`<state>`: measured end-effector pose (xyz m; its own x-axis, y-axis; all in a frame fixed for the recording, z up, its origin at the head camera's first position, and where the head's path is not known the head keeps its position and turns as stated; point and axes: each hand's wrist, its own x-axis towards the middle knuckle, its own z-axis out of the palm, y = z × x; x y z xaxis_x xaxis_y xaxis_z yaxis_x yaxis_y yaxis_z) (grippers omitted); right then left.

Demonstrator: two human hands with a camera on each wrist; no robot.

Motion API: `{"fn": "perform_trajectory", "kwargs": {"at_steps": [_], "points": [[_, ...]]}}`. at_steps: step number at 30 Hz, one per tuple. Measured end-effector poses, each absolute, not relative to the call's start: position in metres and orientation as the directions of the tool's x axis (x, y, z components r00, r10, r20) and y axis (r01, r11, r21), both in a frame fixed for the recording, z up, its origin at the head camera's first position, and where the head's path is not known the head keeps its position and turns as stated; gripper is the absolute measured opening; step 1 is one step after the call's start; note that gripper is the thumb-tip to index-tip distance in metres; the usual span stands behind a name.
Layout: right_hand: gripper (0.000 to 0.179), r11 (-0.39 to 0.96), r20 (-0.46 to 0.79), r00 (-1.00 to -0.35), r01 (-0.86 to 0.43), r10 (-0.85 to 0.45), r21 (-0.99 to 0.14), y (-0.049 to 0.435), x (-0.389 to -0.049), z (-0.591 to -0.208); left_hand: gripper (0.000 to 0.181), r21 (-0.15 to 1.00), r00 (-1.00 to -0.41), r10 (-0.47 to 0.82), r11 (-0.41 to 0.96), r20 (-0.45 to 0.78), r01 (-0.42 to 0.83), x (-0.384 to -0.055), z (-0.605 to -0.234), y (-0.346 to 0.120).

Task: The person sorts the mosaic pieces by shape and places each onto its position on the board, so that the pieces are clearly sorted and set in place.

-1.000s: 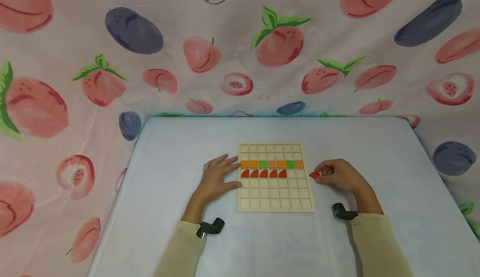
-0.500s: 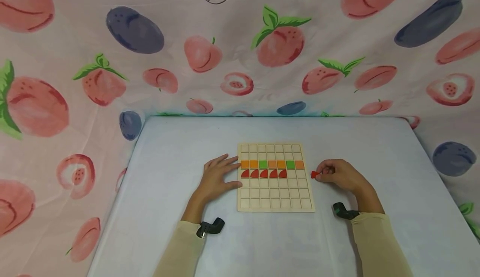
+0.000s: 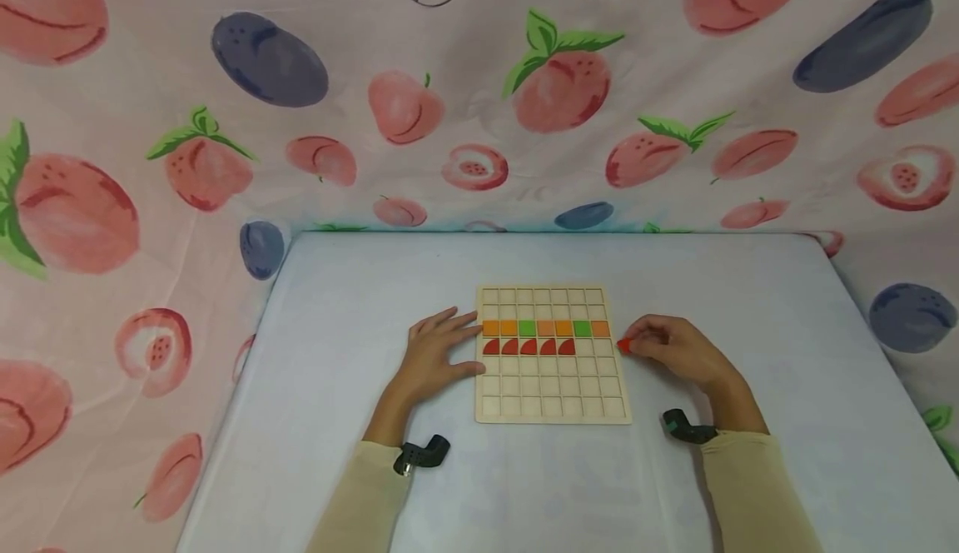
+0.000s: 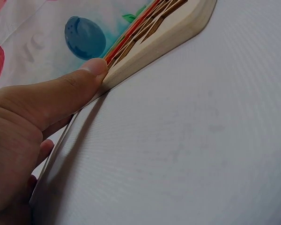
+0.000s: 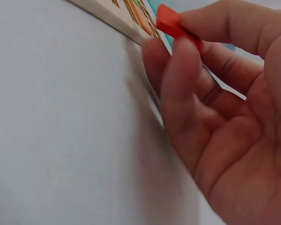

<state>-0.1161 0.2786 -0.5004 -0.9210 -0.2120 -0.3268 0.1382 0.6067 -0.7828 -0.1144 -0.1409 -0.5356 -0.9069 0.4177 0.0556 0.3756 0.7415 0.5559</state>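
A pale wooden grid board (image 3: 553,386) lies flat on the table, seen whole in the head view. One row holds orange and green square tiles (image 3: 528,328). Below it, several red quarter-circle pieces (image 3: 510,347) fill the row from the left, leaving its two right cells bare. My left hand (image 3: 434,357) rests at the board's left edge, fingers straight and spread, thumb touching the rim in the left wrist view. Just off the right edge, my right hand (image 3: 678,353) pinches a small red piece (image 5: 171,21) between thumb and fingers; its full outline is partly covered.
A white cloth (image 3: 337,303) covers the table. Behind and beside it hangs a fruit-patterned curtain (image 3: 449,103). Each wrist wears a black camera, the left camera (image 3: 423,453) and the right camera (image 3: 685,426) standing close above the cloth.
The red piece has turned between the right fingertips, and in the last half second the right hand has shifted slightly left toward the board. The left hand stays in place.
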Motion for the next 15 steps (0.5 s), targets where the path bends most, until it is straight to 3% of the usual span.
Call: {"fn": "perform_trajectory", "kwargs": {"at_steps": [10, 15], "points": [[0.031, 0.461, -0.265, -0.93, 0.125, -0.253, -0.878, 0.262, -0.12, -0.501, 0.066, 0.573, -0.911, 0.411, 0.737, 0.043, 0.359, -0.115, -0.534, -0.14], [0.034, 0.466, -0.265, -0.934, 0.128, -0.24, -0.876, 0.254, -0.122, -0.506, 0.066, 0.576, -0.91, 0.413, 0.734, 0.044, 0.361, -0.115, -0.533, -0.14]]}}
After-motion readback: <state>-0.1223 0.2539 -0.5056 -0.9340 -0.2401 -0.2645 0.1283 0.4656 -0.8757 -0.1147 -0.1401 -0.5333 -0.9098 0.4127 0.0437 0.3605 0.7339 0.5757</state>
